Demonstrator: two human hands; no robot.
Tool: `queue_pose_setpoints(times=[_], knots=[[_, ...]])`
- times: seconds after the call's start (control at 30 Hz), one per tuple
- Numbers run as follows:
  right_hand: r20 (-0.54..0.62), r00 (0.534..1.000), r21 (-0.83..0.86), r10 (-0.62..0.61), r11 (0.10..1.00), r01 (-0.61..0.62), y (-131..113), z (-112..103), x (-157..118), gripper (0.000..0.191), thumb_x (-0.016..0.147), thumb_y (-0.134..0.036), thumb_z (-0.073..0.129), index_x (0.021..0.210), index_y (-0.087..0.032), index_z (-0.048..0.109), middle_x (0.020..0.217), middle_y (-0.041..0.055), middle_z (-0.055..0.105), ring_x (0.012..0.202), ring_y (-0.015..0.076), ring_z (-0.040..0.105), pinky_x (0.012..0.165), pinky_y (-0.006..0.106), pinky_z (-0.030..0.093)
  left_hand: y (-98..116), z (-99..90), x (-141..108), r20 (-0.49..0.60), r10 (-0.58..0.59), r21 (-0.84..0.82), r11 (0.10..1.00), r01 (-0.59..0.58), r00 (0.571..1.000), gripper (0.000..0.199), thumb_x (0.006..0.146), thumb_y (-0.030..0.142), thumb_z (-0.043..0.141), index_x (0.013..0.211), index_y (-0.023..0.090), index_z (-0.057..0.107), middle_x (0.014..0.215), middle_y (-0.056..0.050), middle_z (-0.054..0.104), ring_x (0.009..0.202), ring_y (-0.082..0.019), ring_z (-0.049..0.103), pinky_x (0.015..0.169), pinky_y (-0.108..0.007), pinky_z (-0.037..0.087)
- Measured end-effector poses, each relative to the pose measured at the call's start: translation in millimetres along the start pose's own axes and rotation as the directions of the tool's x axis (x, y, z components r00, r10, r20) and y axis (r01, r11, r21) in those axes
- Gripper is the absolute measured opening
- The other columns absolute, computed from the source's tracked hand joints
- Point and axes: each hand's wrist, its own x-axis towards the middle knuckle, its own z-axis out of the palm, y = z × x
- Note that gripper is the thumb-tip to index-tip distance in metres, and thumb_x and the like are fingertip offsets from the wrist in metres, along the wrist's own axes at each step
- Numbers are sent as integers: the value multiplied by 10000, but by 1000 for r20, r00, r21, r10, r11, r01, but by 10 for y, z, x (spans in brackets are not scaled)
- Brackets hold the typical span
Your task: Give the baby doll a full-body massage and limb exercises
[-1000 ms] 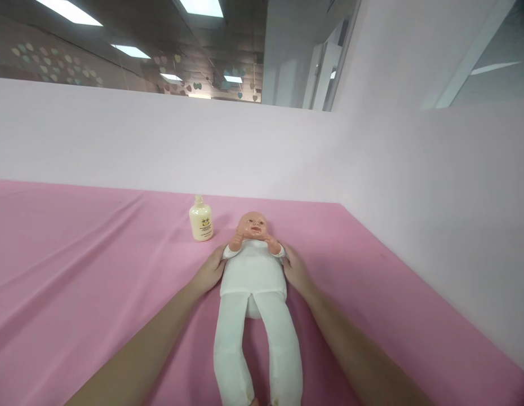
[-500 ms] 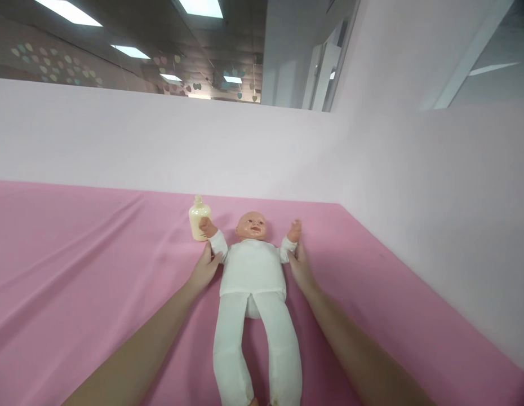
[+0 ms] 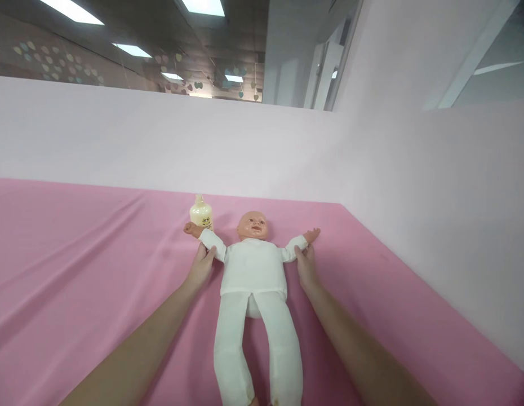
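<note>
A baby doll (image 3: 253,268) in a white top and white trousers lies on its back, head toward the far wall. Its arms are spread out to both sides. My left hand (image 3: 200,266) grips the doll's arm (image 3: 213,242) on the left, thumb on the near side and fingers partly hidden beneath. My right hand (image 3: 307,268) holds the other arm (image 3: 294,248) near the wrist in the same way. Just behind the doll's left-side fist stands a pale yellow bottle (image 3: 201,213) with a printed face, its lower part covered by that arm.
A pink sheet (image 3: 97,254) with some creases covers the surface under the doll. White walls (image 3: 181,141) rise at the back and on the right. Above the back wall a window or mirror shows ceiling lights (image 3: 203,7) and heart-shaped decorations.
Both doll arms have swung outward and lower, away from its head, with my hands moving apart along with them. More of the bottle's printed face shows now.
</note>
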Motion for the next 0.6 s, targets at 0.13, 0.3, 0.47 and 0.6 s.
queue_pose_setpoints(times=[0.13,0.3,0.47,0.6], knots=[[123,992,-77,8,997,2,-68,46,-41,741,890,-406,613,1565,-284,333,1573,80,461,1449,281,445,1183,513,387,85,40,-60,158,64,122,989,-84,985,488,960,439,525,1398,225,488,1369,-118,621,1290,-286,577,1117,-481,436],[341,939,-262,-53,953,149,-140,116,-134,509,895,-204,451,1369,-286,617,1441,44,599,1375,236,521,1225,493,335,185,76,-103,412,207,238,916,-324,887,555,933,239,444,1487,257,480,1541,-52,499,1441,-249,432,1244,-481,273],[369,922,-292,-116,927,233,-240,140,-147,576,847,-127,400,1343,-284,646,1391,47,627,1325,221,558,1198,460,389,257,69,-128,457,208,292,884,-366,865,666,879,124,376,1525,270,446,1575,-21,458,1481,-228,374,1262,-482,243],[357,930,-304,-87,931,204,-223,131,-149,557,860,-157,423,1360,-290,628,1416,42,616,1341,228,548,1197,468,387,249,57,-129,444,193,298,889,-347,875,676,865,119,380,1522,266,446,1573,-20,460,1478,-226,380,1264,-476,241]])
